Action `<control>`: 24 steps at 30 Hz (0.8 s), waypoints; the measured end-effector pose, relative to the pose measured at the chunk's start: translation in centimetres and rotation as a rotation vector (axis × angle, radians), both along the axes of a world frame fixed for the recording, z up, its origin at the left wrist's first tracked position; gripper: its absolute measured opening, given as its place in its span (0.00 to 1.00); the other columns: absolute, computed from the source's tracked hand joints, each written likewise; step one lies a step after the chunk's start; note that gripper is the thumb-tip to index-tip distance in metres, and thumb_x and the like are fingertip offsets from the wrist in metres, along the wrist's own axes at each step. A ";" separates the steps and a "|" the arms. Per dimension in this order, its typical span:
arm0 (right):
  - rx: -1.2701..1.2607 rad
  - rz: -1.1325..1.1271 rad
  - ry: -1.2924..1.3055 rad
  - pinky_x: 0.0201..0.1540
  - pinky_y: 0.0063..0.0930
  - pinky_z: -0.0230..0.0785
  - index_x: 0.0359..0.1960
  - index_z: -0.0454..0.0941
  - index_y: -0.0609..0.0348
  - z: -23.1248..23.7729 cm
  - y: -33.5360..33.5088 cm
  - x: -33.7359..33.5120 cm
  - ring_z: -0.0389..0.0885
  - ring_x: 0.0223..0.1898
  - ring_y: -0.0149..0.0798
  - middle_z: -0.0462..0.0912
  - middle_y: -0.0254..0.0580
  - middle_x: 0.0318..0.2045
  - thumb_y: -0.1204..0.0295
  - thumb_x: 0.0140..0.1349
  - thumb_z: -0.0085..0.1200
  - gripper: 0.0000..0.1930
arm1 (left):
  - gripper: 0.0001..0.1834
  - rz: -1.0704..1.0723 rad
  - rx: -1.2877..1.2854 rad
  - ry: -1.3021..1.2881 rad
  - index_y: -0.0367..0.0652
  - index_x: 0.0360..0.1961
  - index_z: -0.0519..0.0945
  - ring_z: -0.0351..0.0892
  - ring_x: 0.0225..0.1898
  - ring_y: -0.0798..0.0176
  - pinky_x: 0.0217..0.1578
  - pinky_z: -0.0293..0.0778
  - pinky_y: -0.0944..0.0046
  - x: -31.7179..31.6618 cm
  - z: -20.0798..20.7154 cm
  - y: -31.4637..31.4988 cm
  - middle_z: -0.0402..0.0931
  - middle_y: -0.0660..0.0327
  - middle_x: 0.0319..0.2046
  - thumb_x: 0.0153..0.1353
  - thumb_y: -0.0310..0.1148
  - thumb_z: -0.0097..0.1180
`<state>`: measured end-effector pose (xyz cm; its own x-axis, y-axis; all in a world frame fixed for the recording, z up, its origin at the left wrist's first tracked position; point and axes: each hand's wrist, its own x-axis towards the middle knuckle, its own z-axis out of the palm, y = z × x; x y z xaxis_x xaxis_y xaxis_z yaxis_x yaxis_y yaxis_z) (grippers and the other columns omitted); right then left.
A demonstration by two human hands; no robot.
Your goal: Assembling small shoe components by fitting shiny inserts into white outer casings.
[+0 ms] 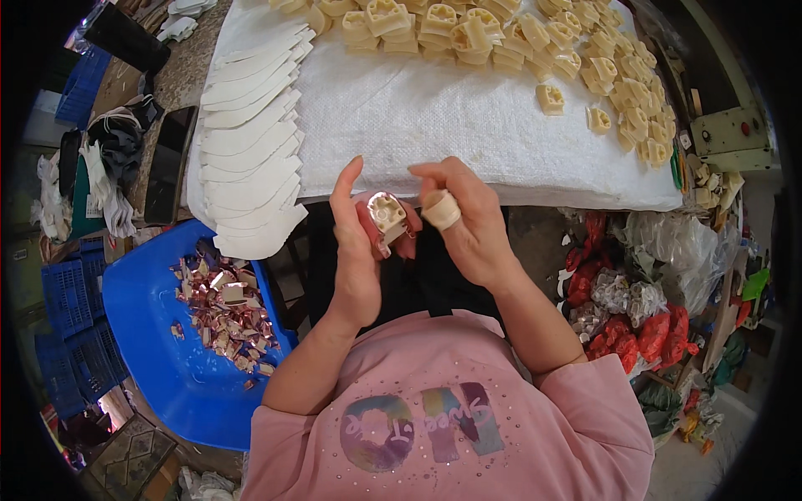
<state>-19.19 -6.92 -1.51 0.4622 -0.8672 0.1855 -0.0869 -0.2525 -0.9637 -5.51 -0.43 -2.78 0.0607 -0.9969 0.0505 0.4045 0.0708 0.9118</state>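
While the left hand (pixel 354 242) grips a hollow cream molded block with pink metallic covering (pixel 388 215) in front of the torso, the right hand (pixel 474 219), fitted with a beige finger sleeve (pixel 440 210), is spread just beside it; contact cannot be determined. Overlapping white cut sheets (pixel 251 154) and uncovered cream blocks (pixel 472 40) lie on white woven sheeting (pixel 393 108). At left, a blue tub (pixel 159 367) contains pink metallic pieces (pixel 230 313).
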 end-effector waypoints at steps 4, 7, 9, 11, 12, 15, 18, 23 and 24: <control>-0.047 0.127 0.435 0.31 0.34 0.67 0.34 0.74 0.64 2.3 0.0 0.5 0.75 0.27 0.46 0.75 0.46 0.25 0.61 0.55 0.57 0.17 | 0.49 0.136 -0.185 -0.505 0.31 0.65 0.40 0.71 0.37 0.62 0.41 0.68 0.66 -0.3 -0.2 0.5 0.68 0.53 0.41 0.60 0.63 0.39; 0.107 0.110 0.205 0.31 0.32 0.67 0.36 0.74 0.65 1.5 0.4 0.0 0.76 0.27 0.43 0.76 0.46 0.27 0.60 0.57 0.55 0.17 | 0.42 0.112 -0.170 -0.441 0.31 0.62 0.50 0.71 0.39 0.64 0.43 0.68 0.67 -0.7 -0.1 0.4 0.69 0.52 0.43 0.62 0.56 0.45; 0.138 0.057 0.003 0.31 0.30 0.67 0.37 0.74 0.65 0.0 0.6 -0.3 0.76 0.26 0.41 0.76 0.46 0.27 0.60 0.59 0.54 0.17 | 0.38 0.151 -0.129 -0.435 0.31 0.60 0.56 0.71 0.40 0.65 0.44 0.68 0.68 -0.8 0.0 0.5 0.69 0.52 0.44 0.62 0.52 0.49; -0.193 0.020 0.004 0.29 0.26 0.66 0.38 0.74 0.65 -0.9 0.3 -0.4 0.74 0.24 0.34 0.76 0.41 0.25 0.62 0.62 0.51 0.15 | 0.33 -0.030 0.050 -0.334 0.31 0.58 0.58 0.67 0.46 0.68 0.48 0.65 0.67 0.0 0.6 0.6 0.67 0.58 0.45 0.61 0.44 0.55; -0.195 0.018 0.004 0.29 0.26 0.66 0.38 0.74 0.65 -0.9 0.1 -0.5 0.74 0.24 0.34 0.76 0.41 0.25 0.62 0.62 0.51 0.15 | 0.27 0.062 0.033 -0.194 0.34 0.53 0.64 0.72 0.44 0.68 0.43 0.71 0.69 -0.3 0.7 0.2 0.72 0.55 0.43 0.57 0.33 0.61; 0.523 0.136 -0.252 0.27 0.21 0.64 0.35 0.74 0.62 -0.8 -0.5 -1.1 0.72 0.24 0.28 0.74 0.35 0.24 0.63 0.64 0.50 0.13 | 0.25 0.000 0.086 -0.450 0.35 0.51 0.66 0.72 0.43 0.69 0.44 0.71 0.71 0.6 1.7 0.5 0.69 0.60 0.43 0.53 0.21 0.60; 0.705 0.302 -0.272 0.23 0.18 0.62 0.30 0.72 0.59 -1.4 -1.3 -1.3 0.70 0.21 0.25 0.73 0.33 0.22 0.62 0.64 0.49 0.12 | 0.21 0.003 -0.014 -0.692 0.34 0.48 0.69 0.74 0.39 0.70 0.38 0.73 0.72 0.9 1.8 0.6 0.70 0.60 0.40 0.52 0.20 0.59; 0.343 0.332 -0.032 0.22 0.18 0.63 0.29 0.72 0.60 -0.4 -1.4 -1.6 0.71 0.21 0.24 0.74 0.33 0.21 0.65 0.63 0.49 0.11 | 0.20 0.062 -0.120 -0.851 0.34 0.45 0.71 0.75 0.36 0.71 0.32 0.74 0.73 0.6 1.9 0.6 0.71 0.59 0.37 0.50 0.19 0.59; 0.150 0.265 0.084 0.22 0.18 0.64 0.29 0.72 0.60 -0.3 -1.2 -1.4 0.72 0.22 0.24 0.74 0.33 0.21 0.66 0.62 0.50 0.10 | 0.20 0.089 -0.095 -0.828 0.34 0.45 0.71 0.75 0.35 0.71 0.32 0.74 0.73 0.4 1.7 0.5 0.72 0.59 0.37 0.49 0.18 0.60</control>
<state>-20.59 -8.17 -1.82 0.6842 -0.7291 0.0162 -0.1177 -0.1323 -0.9842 -5.07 0.08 -1.06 0.0450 -0.9794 0.1966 -0.4039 0.1622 0.9003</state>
